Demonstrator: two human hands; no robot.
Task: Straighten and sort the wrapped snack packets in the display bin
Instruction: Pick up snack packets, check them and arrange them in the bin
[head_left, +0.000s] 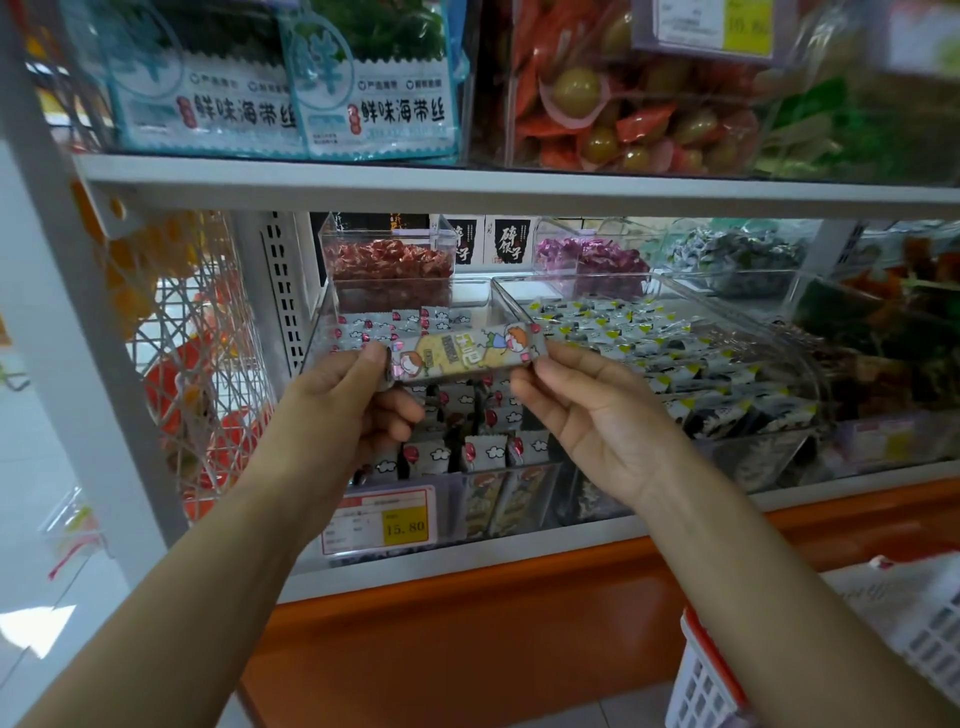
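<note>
From my head camera, I hold one long packet (467, 351) stretched between both hands, just above the display bin (318, 332) at the middle of the view. My left hand (358, 395) pinches its end at 9 o'clock, the thumb on top and the other fingers (400, 410) curled underneath. My right hand (587, 410) pinches the end at 3 o'clock with the tips of its fingers (561, 358), narrow on the wrapper. The long packet lies nearly level, its 3 o'clock end a little higher, printed face toward me with cartoon figures on it.

At 6 o'clock from it, inside the clear display bin, small packets (483, 452) with cloud and red balloon prints stand in rows, some leaning. A price tag (384, 519) sits on the bin's front, at 7 o'clock from the rows.

At 3 o'clock, a neighbouring bin (769, 415) holds packets with yellow marks. At 12 o'clock, behind, a clear box (387, 265) holds what look like red-wrapped sweets, though they are blurred. Above it runs a shelf (467, 182) carrying seaweed bags (374, 104). A white basket (717, 686) is at 5 o'clock, low down.
</note>
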